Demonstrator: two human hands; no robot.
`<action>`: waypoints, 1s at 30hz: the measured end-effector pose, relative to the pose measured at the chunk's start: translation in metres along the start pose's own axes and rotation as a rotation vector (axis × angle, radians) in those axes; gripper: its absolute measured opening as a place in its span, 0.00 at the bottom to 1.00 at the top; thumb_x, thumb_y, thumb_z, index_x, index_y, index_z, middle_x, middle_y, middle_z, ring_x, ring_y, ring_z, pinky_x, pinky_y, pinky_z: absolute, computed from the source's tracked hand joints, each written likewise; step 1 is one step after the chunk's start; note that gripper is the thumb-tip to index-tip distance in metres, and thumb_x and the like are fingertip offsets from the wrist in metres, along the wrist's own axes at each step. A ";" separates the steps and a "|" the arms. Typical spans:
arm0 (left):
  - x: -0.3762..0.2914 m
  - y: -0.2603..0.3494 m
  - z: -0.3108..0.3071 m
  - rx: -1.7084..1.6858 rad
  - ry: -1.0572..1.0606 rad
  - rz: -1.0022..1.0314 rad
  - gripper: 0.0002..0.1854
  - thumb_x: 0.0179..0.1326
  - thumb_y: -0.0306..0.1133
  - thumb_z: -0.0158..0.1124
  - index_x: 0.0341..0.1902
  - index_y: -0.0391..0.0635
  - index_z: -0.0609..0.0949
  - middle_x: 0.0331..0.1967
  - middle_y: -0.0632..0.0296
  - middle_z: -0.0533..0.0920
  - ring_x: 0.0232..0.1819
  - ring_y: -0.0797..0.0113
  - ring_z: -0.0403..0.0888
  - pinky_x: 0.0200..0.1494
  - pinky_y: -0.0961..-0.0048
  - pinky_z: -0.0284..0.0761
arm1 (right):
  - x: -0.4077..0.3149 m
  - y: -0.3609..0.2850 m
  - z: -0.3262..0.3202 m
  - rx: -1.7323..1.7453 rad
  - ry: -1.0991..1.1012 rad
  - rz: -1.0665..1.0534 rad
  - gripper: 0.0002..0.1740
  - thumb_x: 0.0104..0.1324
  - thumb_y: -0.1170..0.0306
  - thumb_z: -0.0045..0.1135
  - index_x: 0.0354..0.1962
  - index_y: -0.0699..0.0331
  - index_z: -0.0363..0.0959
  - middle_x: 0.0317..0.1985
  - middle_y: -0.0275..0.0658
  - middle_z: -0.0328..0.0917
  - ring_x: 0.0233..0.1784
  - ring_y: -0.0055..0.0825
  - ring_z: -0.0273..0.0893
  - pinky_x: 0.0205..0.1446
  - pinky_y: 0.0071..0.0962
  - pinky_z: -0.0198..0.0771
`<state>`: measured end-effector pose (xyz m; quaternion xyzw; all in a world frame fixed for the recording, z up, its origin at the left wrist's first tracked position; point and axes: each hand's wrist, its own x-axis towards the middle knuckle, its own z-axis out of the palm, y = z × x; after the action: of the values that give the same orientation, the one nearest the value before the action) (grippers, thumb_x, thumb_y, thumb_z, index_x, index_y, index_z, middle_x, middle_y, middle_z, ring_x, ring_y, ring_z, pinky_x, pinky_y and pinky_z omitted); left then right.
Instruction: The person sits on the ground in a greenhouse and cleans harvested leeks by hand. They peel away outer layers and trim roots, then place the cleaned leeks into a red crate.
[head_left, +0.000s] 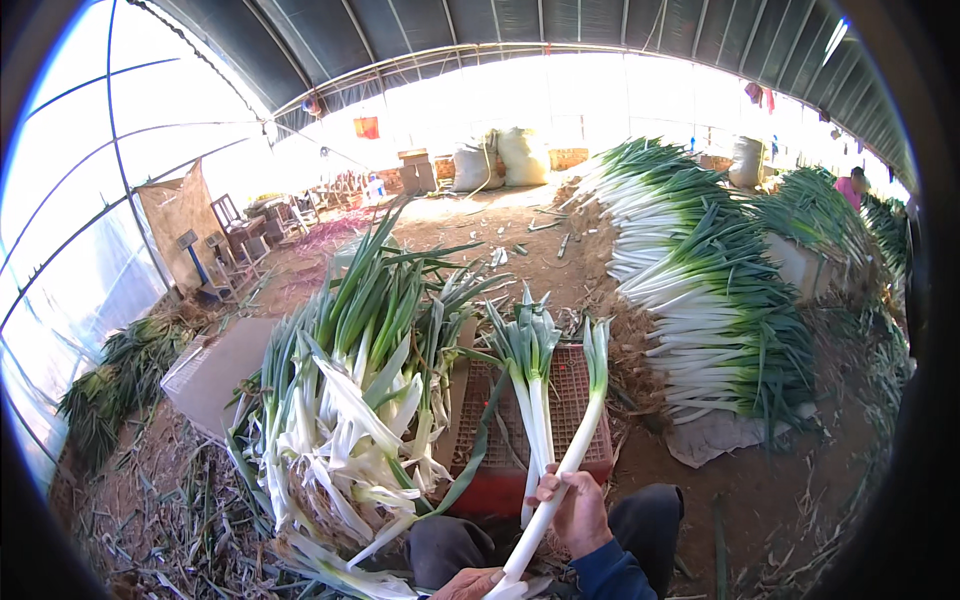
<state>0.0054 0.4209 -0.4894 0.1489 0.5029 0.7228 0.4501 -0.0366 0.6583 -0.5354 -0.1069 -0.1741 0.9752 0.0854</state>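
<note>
My right hand (581, 516) is closed around the white shaft of a long green onion (586, 431), which slants with its trimmed green top up and away from me. At the bottom edge, my left hand (471, 583) has its thumb against the lower end of the same stalk; part of this hand is cut off by the frame. Several cleaned green onions (536, 409) with cropped leaves lie just left of the held one, over a red plastic crate (491, 491) with a grid surface. Left of the crate leans a big heap of unpeeled green onions (352, 390) with loose papery skins.
A long row of stacked white-stemmed green onions (697, 300) runs along the right. Leaf scraps (187, 517) litter the ground at left, near a pale box (225, 360). Farther back are a platform scale (196, 259), full sacks (523, 157) and a person in pink (849, 189).
</note>
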 end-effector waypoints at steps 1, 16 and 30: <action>-0.001 -0.007 0.002 -0.042 -0.097 0.018 0.21 0.80 0.35 0.55 0.67 0.33 0.80 0.51 0.60 0.88 0.49 0.71 0.85 0.56 0.73 0.79 | 0.004 -0.008 -0.006 0.034 0.007 -0.012 0.13 0.70 0.68 0.49 0.49 0.65 0.69 0.32 0.33 0.72 0.36 0.29 0.76 0.57 0.49 0.78; -0.041 -0.056 0.063 0.679 0.388 0.258 0.10 0.74 0.28 0.58 0.38 0.36 0.85 0.25 0.51 0.82 0.26 0.52 0.82 0.30 0.61 0.76 | 0.089 -0.026 -0.057 0.046 0.236 -0.052 0.16 0.77 0.57 0.61 0.37 0.56 0.66 0.19 0.24 0.63 0.15 0.19 0.65 0.21 0.28 0.68; -0.323 -0.232 -0.166 1.948 0.080 -0.481 0.32 0.64 0.56 0.67 0.65 0.47 0.83 0.80 0.37 0.63 0.72 0.38 0.72 0.69 0.44 0.73 | 0.087 -0.084 -0.053 -0.353 0.403 -0.263 0.15 0.74 0.59 0.64 0.36 0.57 0.68 0.19 0.27 0.66 0.15 0.19 0.66 0.17 0.26 0.67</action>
<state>0.1886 0.0844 -0.6875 0.3225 0.9067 -0.1095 0.2489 -0.0964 0.7705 -0.5699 -0.2879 -0.3330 0.8695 0.2240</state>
